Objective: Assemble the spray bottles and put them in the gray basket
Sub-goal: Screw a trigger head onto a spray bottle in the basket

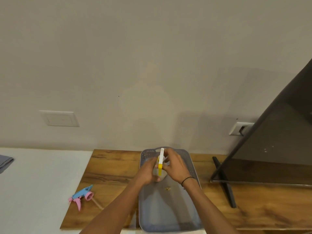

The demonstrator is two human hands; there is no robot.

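Note:
Both hands meet over the far end of the gray basket [168,211], which stands on the wooden table [111,171]. Between them is a yellow and white spray head [160,162] on a clear bottle that my fingers mostly hide. My left hand [148,171] wraps the bottle from the left. My right hand [173,164] grips the spray head's collar from the right. A second spray head, blue and pink [82,195], lies loose on the table's left edge with its thin tube trailing to the right.
A dark flat screen [278,146] on a black stand [224,183] leans at the right of the table. A white surface [33,183] lies to the left, with gray cloth [5,162] at its far left edge. The wall stands right behind.

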